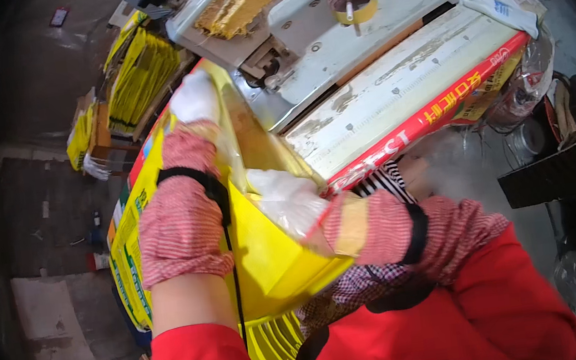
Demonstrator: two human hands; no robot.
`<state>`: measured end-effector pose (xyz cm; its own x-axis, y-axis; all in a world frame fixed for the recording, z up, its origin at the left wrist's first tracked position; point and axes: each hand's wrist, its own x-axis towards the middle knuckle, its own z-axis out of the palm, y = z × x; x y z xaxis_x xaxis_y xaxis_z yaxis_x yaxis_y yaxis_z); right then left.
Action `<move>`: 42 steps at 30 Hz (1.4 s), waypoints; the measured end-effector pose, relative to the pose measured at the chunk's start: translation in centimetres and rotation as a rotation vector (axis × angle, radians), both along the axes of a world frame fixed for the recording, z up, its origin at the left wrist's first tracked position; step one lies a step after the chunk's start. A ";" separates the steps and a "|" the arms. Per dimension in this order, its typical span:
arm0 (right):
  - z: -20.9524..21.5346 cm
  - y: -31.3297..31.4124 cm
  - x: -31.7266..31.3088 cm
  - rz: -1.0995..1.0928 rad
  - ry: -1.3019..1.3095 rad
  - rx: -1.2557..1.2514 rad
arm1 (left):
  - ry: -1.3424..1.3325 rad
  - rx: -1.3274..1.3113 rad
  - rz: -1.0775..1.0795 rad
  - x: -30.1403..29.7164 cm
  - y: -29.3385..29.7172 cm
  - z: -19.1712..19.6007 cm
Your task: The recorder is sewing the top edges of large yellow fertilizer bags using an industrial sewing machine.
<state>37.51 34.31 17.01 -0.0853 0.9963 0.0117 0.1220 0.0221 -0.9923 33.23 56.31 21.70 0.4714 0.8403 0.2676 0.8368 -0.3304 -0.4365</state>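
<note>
Yellow bag [276, 260], gripped by our left hand [193, 99] and, apart from it, our right hand [284, 193]: uneven tension could crease it against the machine [307, 41].

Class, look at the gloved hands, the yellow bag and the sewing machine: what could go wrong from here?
1. The gloved left hand is near the head of the sewing machine, so the glove might catch if the machine runs.
2. The yellow bag bends open between the left hand and the right hand; a loose fold might get trapped or creased.
3. A thin black cord dangles beside the left forearm and might snag.
</note>
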 end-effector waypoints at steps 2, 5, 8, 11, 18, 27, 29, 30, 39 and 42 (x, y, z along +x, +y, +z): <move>-1.5 -2.0 1.9 -0.093 0.866 -0.462 | 0.091 -0.064 -0.256 -0.3 -0.8 -3.2; -4.6 -6.0 6.1 -0.169 0.495 -0.341 | 0.114 -0.009 -0.312 -0.6 -0.8 -5.6; -6.2 -8.1 8.4 -0.172 0.200 -0.249 | -0.012 -0.096 -0.503 -1.2 -0.2 -5.5; -6.6 -8.3 9.0 -0.152 0.388 -0.388 | -0.137 -0.121 -0.602 -1.3 0.3 -5.1; -5.8 -7.4 8.4 -0.177 0.040 -0.414 | -0.403 -0.361 -0.643 -1.7 1.8 -4.7; -6.1 -7.9 8.3 -0.225 0.956 -0.470 | -1.137 -0.987 -0.489 -2.8 2.9 -2.9; -5.9 -7.8 8.2 -0.207 0.681 -0.355 | -1.162 -1.148 -0.530 -3.0 2.5 -2.3; -5.9 -7.8 8.1 -0.217 0.408 -0.313 | -1.181 -1.244 -0.537 -3.0 2.3 -2.1; -5.7 -7.5 8.1 -0.259 0.185 -0.335 | -0.344 -0.063 -0.783 -0.9 1.0 -2.9; -5.6 -7.4 8.1 -0.254 0.317 -0.385 | -0.294 -0.290 -0.624 -1.0 1.0 -2.9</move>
